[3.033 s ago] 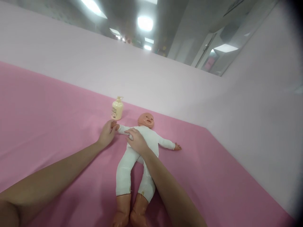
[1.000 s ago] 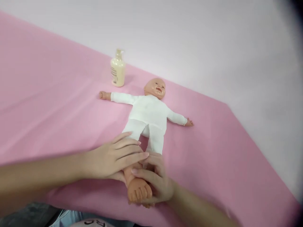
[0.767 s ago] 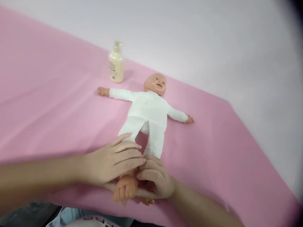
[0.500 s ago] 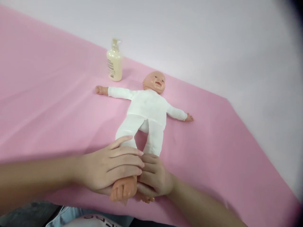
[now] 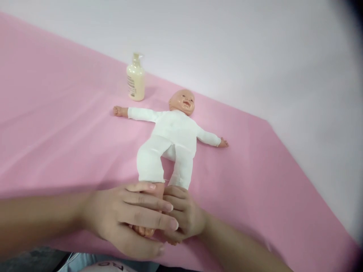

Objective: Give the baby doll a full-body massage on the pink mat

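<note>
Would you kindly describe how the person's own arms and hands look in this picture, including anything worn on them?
Both forearms are bare, with no sleeves showing. The left hand and the right hand wear no gloves, and no rings, watch or bracelet can be seen. The fingers of the left hand have short, plain nails without visible polish. No markings show on either arm.

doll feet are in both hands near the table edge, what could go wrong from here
1. Both hands, left hand and right hand, wrap the feet of the doll close to the near edge of the pink sheet; a pull might slide the doll off.
2. Dragging may bunch the sheet.
3. The pump bottle stands near the doll's outstretched arm and could tip.
</note>
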Tool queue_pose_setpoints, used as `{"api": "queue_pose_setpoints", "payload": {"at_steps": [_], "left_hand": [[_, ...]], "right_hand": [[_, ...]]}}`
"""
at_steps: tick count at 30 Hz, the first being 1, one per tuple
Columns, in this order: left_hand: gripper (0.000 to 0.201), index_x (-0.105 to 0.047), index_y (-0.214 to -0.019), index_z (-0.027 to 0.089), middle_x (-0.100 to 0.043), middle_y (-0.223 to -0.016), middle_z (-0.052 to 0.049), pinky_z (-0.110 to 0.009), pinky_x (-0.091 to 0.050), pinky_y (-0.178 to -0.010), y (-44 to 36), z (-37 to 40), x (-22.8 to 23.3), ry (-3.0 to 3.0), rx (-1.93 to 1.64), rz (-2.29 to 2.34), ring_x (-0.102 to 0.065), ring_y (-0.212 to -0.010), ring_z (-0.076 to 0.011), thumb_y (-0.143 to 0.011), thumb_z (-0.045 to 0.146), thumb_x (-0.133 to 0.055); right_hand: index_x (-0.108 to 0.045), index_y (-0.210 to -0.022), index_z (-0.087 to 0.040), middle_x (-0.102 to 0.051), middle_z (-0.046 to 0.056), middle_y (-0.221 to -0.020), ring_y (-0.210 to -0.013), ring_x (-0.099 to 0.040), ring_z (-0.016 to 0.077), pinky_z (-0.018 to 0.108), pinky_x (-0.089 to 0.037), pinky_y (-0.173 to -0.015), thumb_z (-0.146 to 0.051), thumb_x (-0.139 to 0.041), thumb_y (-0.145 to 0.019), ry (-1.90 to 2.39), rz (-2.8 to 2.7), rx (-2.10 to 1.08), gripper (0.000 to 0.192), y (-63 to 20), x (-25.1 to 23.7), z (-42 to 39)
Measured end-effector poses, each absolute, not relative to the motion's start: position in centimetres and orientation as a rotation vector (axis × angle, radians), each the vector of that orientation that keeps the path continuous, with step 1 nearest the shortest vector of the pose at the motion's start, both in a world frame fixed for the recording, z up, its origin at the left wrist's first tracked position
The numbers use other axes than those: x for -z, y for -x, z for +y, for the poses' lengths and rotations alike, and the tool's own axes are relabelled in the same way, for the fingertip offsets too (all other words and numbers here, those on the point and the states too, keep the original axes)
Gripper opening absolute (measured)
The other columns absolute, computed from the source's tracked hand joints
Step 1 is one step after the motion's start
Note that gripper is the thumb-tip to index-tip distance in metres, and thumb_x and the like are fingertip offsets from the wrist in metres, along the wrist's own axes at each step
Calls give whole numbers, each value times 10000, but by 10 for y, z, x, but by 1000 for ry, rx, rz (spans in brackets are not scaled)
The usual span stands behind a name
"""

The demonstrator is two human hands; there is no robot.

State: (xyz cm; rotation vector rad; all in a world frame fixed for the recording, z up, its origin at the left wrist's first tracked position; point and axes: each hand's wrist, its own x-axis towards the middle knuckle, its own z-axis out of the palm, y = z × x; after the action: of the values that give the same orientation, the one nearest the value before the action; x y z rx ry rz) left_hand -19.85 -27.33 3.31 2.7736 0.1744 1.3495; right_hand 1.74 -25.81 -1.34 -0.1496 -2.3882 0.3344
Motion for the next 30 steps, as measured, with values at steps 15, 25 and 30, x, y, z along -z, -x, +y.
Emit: {"api": "queue_pose_setpoints", "payload": {"at_steps": [15, 25, 30], "left_hand": [[703, -554, -1190, 199, -623, -1199, -117, -585, -188, -1157, 209, -263, -13, -2592, -952, 755, -415, -1280, -341, -741, 739, -560], [277, -558, -1122, 178, -708, -956, -62, -408, -324, -1151, 205, -271, -30, -2651, -1030, 323, -598, -1074, -193, -904, 350, -570], [149, -634, -1035, 218, -745, -937, -7, -290, -405, -1097, 201, -274, -38, -2634, -1027, 384, -655, -954, -128, -912, 202, -553]], "right_hand": [[-570, -889, -171, -625, 58, -833, -839, -577, 160, 306, -534, -776, -276, -562, -900, 235, -2325, -443, 106, -14, -3, -255], [-553, -782, -203, -606, 18, -706, -765, -564, 158, 295, -486, -704, -259, -471, -879, 293, -2493, -411, 138, -12, 2, -255], [-620, -859, -205, -665, 21, -787, -926, -609, 171, 313, -508, -821, -292, -502, -885, 217, -2454, -434, 149, -13, 3, -254]]}}
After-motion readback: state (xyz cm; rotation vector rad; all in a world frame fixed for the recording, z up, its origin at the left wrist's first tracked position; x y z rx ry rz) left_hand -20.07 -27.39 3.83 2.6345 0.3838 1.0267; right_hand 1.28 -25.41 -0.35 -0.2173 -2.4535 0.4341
